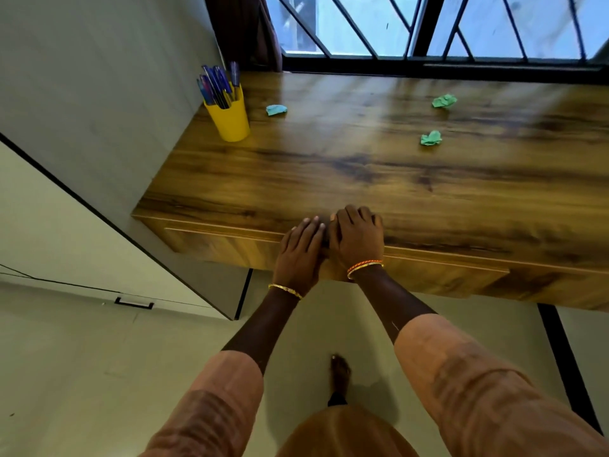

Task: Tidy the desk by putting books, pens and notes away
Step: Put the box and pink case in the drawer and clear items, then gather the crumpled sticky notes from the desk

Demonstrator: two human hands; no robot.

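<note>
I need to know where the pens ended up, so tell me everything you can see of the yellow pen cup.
The yellow pen cup is a plain, smooth round holder, plastic by the look of it. It stands upright at the far left corner of the wooden desk, close to the grey cabinet side. A bunch of blue pens leans out of it, towards the left. Neither hand touches it.

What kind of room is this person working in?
Probably a home study or bedroom corner: a wooden desk under a barred window, a yellow pen cup in the corner, and pale cabinets alongside.
</note>
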